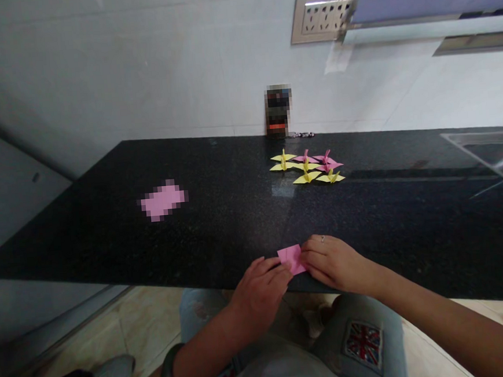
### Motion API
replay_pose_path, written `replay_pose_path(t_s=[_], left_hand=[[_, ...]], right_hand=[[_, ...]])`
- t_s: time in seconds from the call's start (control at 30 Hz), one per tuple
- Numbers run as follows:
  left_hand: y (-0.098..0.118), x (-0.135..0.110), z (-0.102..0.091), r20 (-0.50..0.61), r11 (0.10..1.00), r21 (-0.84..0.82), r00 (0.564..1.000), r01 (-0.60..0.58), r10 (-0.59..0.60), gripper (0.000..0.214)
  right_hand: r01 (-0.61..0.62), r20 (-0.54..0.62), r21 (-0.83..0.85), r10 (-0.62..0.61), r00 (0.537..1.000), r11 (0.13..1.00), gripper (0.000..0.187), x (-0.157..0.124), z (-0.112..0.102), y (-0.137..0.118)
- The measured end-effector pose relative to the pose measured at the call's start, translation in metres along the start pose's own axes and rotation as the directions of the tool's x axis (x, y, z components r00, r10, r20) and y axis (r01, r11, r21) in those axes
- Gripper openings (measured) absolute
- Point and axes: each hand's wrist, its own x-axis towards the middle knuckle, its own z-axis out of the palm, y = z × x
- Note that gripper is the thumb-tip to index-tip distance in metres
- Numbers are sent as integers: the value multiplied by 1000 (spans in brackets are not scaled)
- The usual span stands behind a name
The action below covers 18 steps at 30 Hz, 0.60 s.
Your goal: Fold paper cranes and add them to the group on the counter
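Observation:
A small square of pink paper (292, 256) lies near the front edge of the black countertop (219, 226). My left hand (261, 286) grips its lower left side, fingers closed on the paper. On the opposite side, my right hand (333, 261) holds the right edge with its fingers bent together. Part of the paper is hidden under the fingers. Beyond my hands stand several folded paper cranes in a cluster: yellow ones such as this yellow crane (307, 176), and pink ones such as this pink crane (328, 165).
A pixelated pink patch (164, 200) lies on the counter's left part. Against the wall leans a blurred dark upright object (277, 111), a beaded strap (303, 134) beside it. A sink edge (484, 161) is at right. A wall socket (323, 17) sits above; another person's foot (112, 375) shows lower left.

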Motion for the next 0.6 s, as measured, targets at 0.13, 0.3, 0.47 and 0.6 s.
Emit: replay_pose_path(t_s=[0.13, 0.3, 0.47, 0.6], left_hand=[[1, 1, -7, 10, 1000, -27, 1000, -4, 4, 30], [-2, 3, -16, 0, 995, -99, 1000, -9, 9, 31], [-10, 3, -15, -45, 991, -51, 992, -124, 122, 31], [-15, 5, -16, 4, 991, 76, 993, -114, 114, 33]], right_hand=[[-104, -55, 208, 118, 992, 973, 18, 6, 0, -3], [-175, -74, 317, 209, 975, 932, 15, 10, 0, -4], [-174, -58, 323, 203, 977, 930, 17, 11, 0, -4], [-163, -46, 314, 186, 981, 935, 17, 10, -2, -2]])
